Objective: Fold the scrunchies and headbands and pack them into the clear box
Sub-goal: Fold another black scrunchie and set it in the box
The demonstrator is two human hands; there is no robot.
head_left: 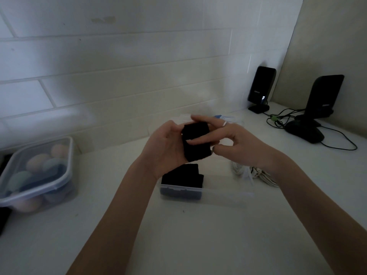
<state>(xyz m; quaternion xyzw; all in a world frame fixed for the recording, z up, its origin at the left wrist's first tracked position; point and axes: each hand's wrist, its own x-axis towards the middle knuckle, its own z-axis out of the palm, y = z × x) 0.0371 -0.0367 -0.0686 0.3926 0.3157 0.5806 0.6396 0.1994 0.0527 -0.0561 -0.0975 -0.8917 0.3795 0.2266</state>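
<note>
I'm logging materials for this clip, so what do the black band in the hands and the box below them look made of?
Black band: soft matte fabric, probably knit or stretch cloth; it folds thick and shows no shine. Box: clear, slightly frosted plastic; the black pieces inside show through its front wall.

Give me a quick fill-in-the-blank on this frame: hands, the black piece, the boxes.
1. Both hands, left hand and right hand, hold a folded ____ headband above the counter.
2. The open clear box below the hands already holds ____ folded fabric at its left end.
3. The lidded container of pastel sponges sits on the person's ____ side.
4. Two dark speakers stand at the far ____ of the counter.

Missing words: black; black; left; right
</note>
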